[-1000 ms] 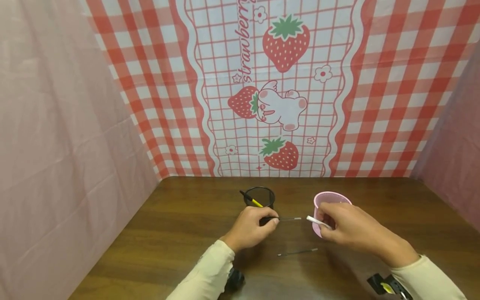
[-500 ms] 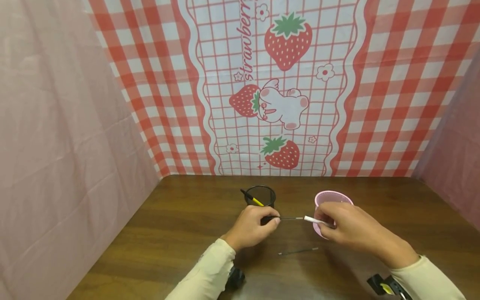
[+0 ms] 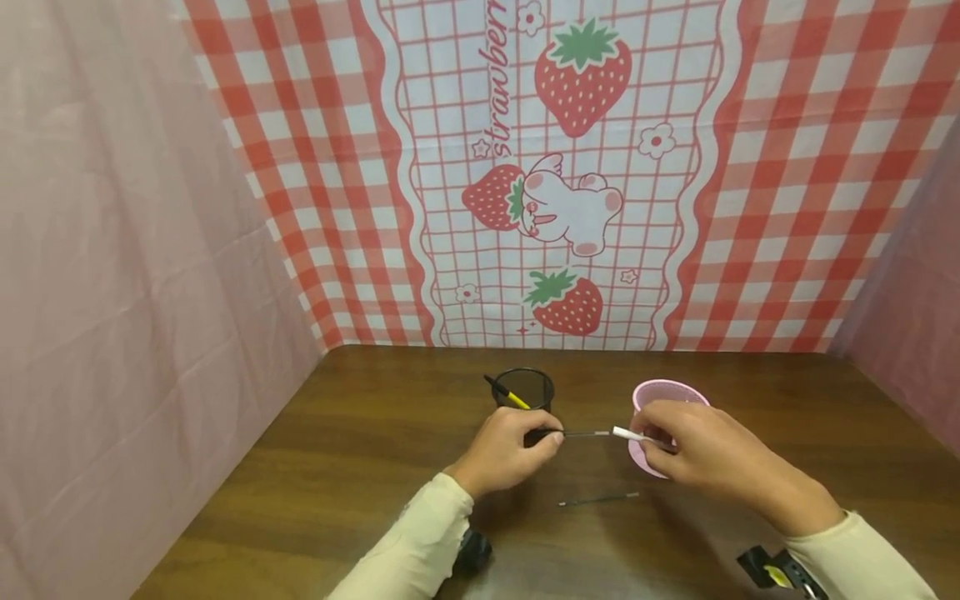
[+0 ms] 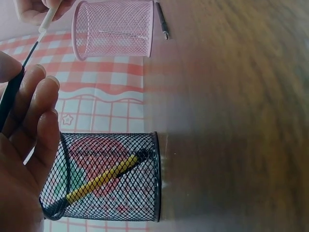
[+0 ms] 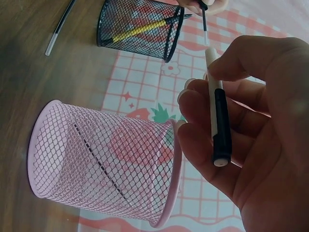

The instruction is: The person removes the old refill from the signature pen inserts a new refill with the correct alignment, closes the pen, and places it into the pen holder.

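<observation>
My left hand point(image 3: 506, 450) pinches a black pen barrel piece point(image 4: 10, 96), from which a thin refill point(image 3: 585, 433) with a pale end sticks out to the right. My right hand point(image 3: 712, 454) holds a white pen barrel point(image 5: 212, 72) with a black clip part point(image 5: 221, 125). The refill's end lies in line with the white barrel's near end; whether it has entered cannot be told. Below both hands a second dark refill point(image 3: 598, 500) lies on the table. A pink mesh pen holder point(image 5: 104, 159) stands behind my right hand, a thin dark stick slanting inside it.
Behind my left hand stands a black mesh pen holder point(image 3: 542, 373) with a yellow and black pen point(image 3: 517, 400) in it. The brown wooden table point(image 3: 360, 433) ends at a red and white checked cloth point(image 3: 337, 250) with strawberry prints. Pink cloth point(image 3: 150, 333) hangs at the sides.
The gap between the refill's end and the white barrel has narrowed to almost nothing. The view has shifted slightly; both hands keep their hold.
</observation>
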`<control>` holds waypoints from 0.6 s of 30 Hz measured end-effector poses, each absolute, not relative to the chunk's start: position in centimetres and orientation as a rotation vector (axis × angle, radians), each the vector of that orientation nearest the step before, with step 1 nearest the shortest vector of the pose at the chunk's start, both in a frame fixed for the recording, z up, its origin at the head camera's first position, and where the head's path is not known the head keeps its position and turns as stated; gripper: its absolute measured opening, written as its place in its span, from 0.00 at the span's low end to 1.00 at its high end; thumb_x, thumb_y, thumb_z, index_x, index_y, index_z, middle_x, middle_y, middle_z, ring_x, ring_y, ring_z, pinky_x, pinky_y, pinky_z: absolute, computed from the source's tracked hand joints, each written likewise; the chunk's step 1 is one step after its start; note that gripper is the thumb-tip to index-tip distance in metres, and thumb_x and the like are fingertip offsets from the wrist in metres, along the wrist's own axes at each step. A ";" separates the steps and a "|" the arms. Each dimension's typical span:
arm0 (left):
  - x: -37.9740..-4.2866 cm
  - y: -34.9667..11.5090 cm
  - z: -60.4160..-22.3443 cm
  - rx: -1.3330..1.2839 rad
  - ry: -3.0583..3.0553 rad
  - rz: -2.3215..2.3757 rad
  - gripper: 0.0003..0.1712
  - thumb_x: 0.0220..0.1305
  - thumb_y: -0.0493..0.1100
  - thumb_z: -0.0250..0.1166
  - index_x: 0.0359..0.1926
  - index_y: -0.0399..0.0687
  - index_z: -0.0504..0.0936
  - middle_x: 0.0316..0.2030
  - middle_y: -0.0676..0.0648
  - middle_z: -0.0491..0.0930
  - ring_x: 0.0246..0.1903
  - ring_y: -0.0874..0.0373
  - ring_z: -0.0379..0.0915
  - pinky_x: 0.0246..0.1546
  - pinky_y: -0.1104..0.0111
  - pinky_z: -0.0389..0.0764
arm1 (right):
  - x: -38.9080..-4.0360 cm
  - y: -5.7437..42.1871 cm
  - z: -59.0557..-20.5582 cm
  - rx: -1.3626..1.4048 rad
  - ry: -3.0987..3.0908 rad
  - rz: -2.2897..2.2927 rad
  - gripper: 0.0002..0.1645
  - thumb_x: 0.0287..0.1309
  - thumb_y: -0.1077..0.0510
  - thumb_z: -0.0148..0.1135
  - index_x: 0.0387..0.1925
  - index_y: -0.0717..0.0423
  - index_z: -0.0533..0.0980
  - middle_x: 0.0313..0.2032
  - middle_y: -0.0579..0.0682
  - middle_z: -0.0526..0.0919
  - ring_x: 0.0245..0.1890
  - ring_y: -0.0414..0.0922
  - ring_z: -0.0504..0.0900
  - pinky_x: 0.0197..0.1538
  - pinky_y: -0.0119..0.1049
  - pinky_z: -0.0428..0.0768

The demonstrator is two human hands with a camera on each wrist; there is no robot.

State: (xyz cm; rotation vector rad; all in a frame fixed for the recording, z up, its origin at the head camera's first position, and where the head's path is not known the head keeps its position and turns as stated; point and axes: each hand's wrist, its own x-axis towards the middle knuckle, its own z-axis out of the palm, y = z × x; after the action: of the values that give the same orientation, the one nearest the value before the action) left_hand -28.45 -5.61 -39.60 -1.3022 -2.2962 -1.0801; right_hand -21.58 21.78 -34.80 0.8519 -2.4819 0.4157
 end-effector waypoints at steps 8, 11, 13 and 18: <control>-28.4 -5.5 -39.4 -1.279 -2.320 -1.055 0.08 0.67 0.45 0.64 0.41 0.50 0.88 0.34 0.57 0.85 0.31 0.71 0.75 0.35 0.77 0.75 | -21.8 21.6 -34.7 0.882 -2.488 0.415 0.14 0.49 0.59 0.74 0.30 0.37 0.77 0.25 0.25 0.69 0.26 0.27 0.68 0.29 0.30 0.70; -28.4 -5.4 -39.3 -1.289 -2.322 -1.053 0.09 0.67 0.46 0.64 0.42 0.50 0.88 0.35 0.57 0.85 0.31 0.71 0.75 0.35 0.77 0.75 | -21.8 21.7 -34.7 0.888 -2.467 0.407 0.16 0.47 0.60 0.75 0.30 0.36 0.77 0.26 0.25 0.69 0.26 0.27 0.68 0.29 0.30 0.70; -28.3 -5.3 -39.3 -1.296 -2.317 -1.060 0.09 0.67 0.46 0.64 0.42 0.50 0.88 0.35 0.57 0.85 0.31 0.71 0.75 0.36 0.75 0.76 | -21.7 21.8 -34.7 0.893 -2.461 0.407 0.16 0.47 0.60 0.75 0.30 0.36 0.77 0.26 0.25 0.69 0.27 0.27 0.68 0.29 0.30 0.70; -28.0 -5.5 -39.6 -1.300 -2.315 -1.095 0.09 0.68 0.46 0.63 0.42 0.49 0.88 0.34 0.56 0.85 0.29 0.72 0.74 0.33 0.76 0.77 | -21.6 21.6 -35.2 0.921 -2.446 0.421 0.16 0.47 0.61 0.75 0.31 0.38 0.78 0.28 0.25 0.71 0.28 0.27 0.69 0.30 0.30 0.72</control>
State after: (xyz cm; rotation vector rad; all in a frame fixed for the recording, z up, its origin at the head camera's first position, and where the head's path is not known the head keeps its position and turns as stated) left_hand -28.01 -5.46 -39.61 -1.3000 -2.3145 -1.0947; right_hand -21.57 21.58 -35.19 0.9209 -2.4456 0.4211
